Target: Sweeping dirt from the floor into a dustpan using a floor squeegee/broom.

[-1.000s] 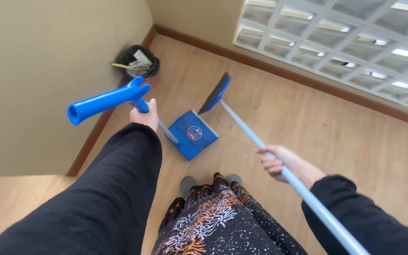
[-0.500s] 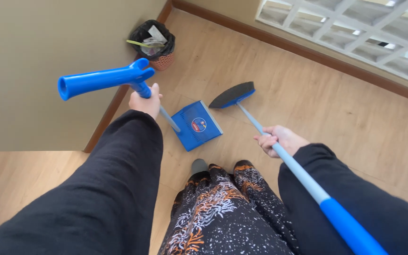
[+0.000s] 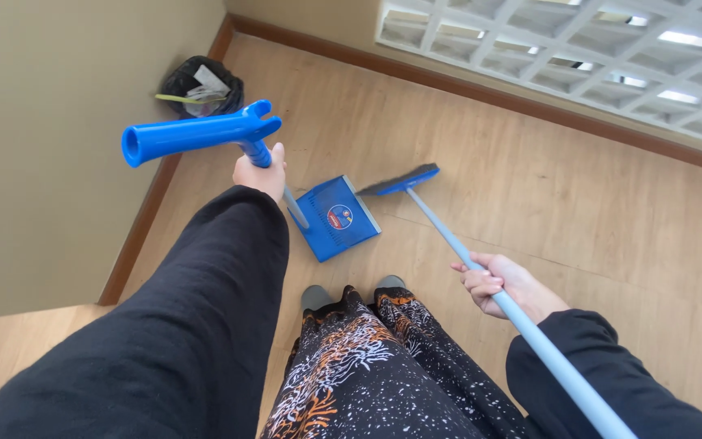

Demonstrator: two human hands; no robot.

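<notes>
My left hand [image 3: 260, 172] is wrapped around the dustpan [image 3: 334, 218] handle, my right hand [image 3: 504, 284] fisted on the broom [image 3: 402, 180] pole. Bristles sit just beside the pan's mouth on the wooden floor [image 3: 578, 203]. I see no dirt in the pan; emptying into the bin [image 3: 201, 84] remains.

Wooden floor [image 3: 578, 211] carrying a blue dustpan [image 3: 333, 218], broom head [image 3: 400, 180] resting just beside it, black bin [image 3: 201, 85] sitting by the wall
</notes>
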